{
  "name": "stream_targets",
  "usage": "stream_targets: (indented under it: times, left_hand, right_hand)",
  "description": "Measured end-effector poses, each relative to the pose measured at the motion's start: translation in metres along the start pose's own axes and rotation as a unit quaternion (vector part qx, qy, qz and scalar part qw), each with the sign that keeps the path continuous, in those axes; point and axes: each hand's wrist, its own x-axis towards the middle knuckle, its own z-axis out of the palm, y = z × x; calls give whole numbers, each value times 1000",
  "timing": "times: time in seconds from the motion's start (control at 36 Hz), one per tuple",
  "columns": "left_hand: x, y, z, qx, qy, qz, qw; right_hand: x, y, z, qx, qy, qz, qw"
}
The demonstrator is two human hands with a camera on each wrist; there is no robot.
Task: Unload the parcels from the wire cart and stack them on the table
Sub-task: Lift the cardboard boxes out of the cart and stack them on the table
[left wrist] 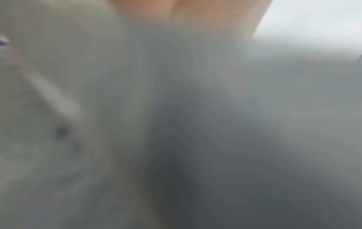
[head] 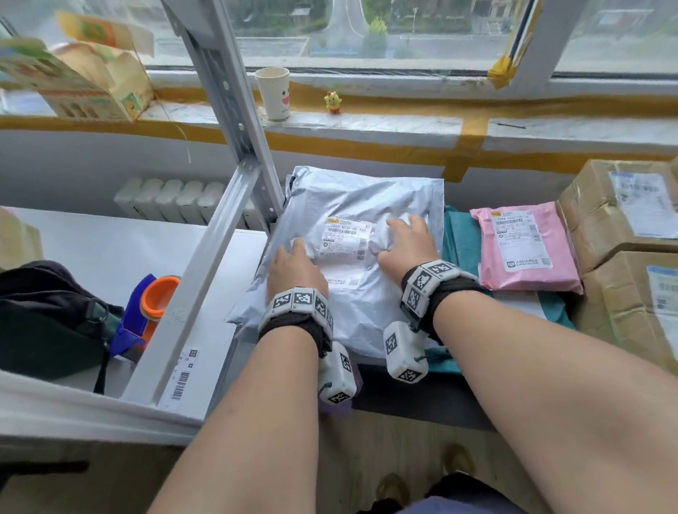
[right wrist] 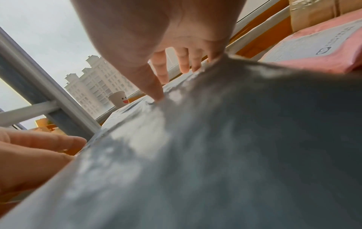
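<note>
Parcels: grey poly mailer [head: 351, 231] lies flat on table [head: 434, 407], directly ahead of person, under both hands. Its left edge sits against grey metal rack post [head: 233, 115]; its right edge overlaps teal mailer [head: 459, 231], w/ pink mailer [head: 525, 250] just beside that and taped cardboard boxes [head: 625, 210] further right.

Left hand [head: 294, 270] rests palm-down on mailer left of shipping label [head: 348, 236], fingers fairly straight. Right hand [head: 407, 247] presses right of label; right wrist view shows fingertips [right wrist: 159, 96] spread, digging lightly into film, nothing gripped. Left wrist view too blurred to add detail.

Long axis runs away from person toward window sill [head: 359, 121], skewed slightly left. Both hands about equally near, one each side of centreline. Judgement: mailer is being settled on stack; next move needs hands lifted straight off.

Wire cart: not in view.
</note>
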Motion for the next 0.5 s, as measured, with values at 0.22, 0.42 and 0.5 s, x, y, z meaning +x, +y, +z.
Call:
stream_targets:
  times: [0.22, 0.42, 0.5]
  left_hand:
    - [-9, 6, -10, 7, 19, 18, 1000]
    - [-18, 16, -13, -1, 32, 40, 999]
    - [-25, 25, -14, -3, 31, 52, 998]
  right_hand:
    - [-10, -2, -10, 45, 8, 39, 998]
    - [-17, 2, -16, 38, 18, 43, 998]
    - [-21, 6, -19, 37, 28, 48, 998]
